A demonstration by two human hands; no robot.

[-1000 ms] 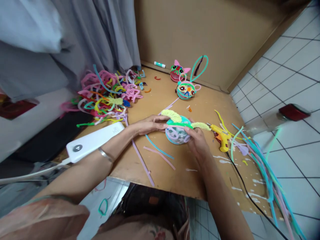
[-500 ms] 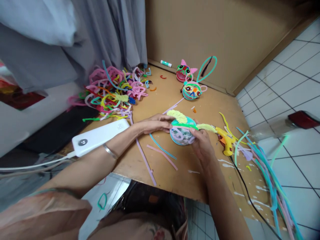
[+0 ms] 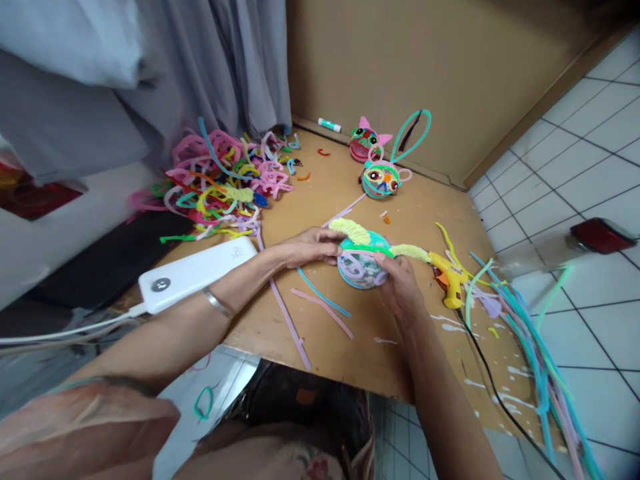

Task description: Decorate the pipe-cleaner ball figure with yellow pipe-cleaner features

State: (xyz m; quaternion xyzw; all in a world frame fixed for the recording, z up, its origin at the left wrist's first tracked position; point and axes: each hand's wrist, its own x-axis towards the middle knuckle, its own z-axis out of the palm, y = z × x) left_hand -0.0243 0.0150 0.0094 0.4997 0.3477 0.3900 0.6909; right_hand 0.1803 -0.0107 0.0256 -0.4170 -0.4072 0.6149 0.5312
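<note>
Between my two hands is a round pipe-cleaner ornament (image 3: 364,270), clear-looking in front with lilac loops, a green band across it and turquoise behind. Pale yellow fuzzy horn-like pieces stick out at its left and right. My left hand (image 3: 315,247) grips the ball's left edge, thumb and fingers closed on it. On the right side, my right hand (image 3: 400,277) pinches the end of the green band with the thumb on top. A yellow hot glue gun (image 3: 453,280) lies just right of my right hand, its nozzle near the right yellow piece.
A tangled heap of pipe cleaners (image 3: 225,177) is at the back left, beside a white power bank (image 3: 197,273). Two finished animal-face balls (image 3: 381,180) stand at the back, near a glue stick (image 3: 329,125). Long pipe cleaners (image 3: 540,373) hang over the right edge; a black cord (image 3: 493,380) runs forward.
Both hands keep their hold on the ball, with almost no movement. The whole view has shifted slightly.
</note>
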